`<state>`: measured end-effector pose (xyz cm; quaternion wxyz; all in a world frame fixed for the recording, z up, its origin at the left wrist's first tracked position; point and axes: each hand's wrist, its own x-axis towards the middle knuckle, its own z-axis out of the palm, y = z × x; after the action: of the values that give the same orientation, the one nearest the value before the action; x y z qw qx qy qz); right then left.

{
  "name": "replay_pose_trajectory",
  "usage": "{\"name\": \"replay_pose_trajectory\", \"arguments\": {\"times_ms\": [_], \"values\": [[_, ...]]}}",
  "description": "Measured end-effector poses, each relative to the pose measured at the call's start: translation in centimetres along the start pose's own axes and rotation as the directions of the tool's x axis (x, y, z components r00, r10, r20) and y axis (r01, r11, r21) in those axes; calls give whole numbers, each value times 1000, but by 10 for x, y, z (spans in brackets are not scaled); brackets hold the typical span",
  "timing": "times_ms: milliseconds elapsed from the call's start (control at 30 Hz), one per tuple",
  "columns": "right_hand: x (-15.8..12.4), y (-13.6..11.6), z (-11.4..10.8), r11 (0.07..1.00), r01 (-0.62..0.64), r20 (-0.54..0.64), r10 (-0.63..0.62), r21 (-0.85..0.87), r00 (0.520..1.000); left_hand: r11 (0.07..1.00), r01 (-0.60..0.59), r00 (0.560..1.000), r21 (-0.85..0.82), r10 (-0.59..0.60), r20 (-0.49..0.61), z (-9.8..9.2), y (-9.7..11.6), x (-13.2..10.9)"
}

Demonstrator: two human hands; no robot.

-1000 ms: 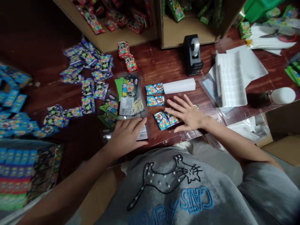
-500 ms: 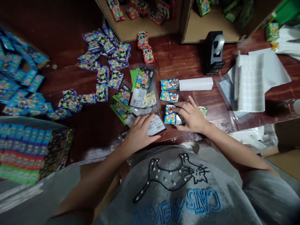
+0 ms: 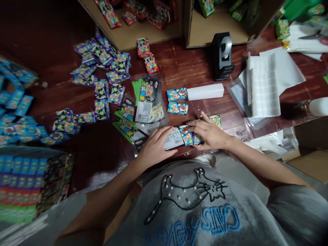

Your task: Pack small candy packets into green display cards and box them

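Note:
My left hand (image 3: 156, 144) is closed over a clear packaging bag (image 3: 174, 139) with a black border and a white barcode label, its fingers on the upper edge and thumb on the lower. My right hand (image 3: 208, 135) grips a row of small candy packets, fingers along the top and thumb below. The blue candy packet (image 3: 186, 135) at the row's left end meets the bag's right end; whether it is inside, I cannot tell. A green packet (image 3: 215, 120) shows beyond the right fingers. Much of the row is hidden under the palm.
Above my hands lie two blue packets (image 3: 177, 108) and a white block (image 3: 205, 92). More printed bags (image 3: 148, 99) and purple packets (image 3: 101, 89) are on the left. A tape dispenser (image 3: 222, 56), label sheets (image 3: 265, 85) and cardboard boxes (image 3: 151, 35) stand around.
The right hand has brought the packet row left against the bag's end, closing the gap between them. The left hand stays on the bag. The camera view has shifted slightly.

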<state>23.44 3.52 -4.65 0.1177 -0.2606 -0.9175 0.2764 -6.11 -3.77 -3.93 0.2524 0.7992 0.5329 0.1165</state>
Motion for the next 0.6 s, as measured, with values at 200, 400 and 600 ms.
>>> {"name": "replay_pose_trajectory", "arguments": {"times_ms": [200, 400, 600], "values": [[1, 4, 3, 999, -38, -17, 38, 15, 999, 999, -20, 1000, 31, 21, -13, -5, -3, 6], [7, -4, -7, 999, 20, 62, -22, 29, 998, 999, -24, 998, -42, 21, -56, -5, 5, 13], [-3, -3, -28, 985, -4, 69, 16, -171, 997, 980, -201, 979, 6, 201, -34, 3, -15, 31]]}}
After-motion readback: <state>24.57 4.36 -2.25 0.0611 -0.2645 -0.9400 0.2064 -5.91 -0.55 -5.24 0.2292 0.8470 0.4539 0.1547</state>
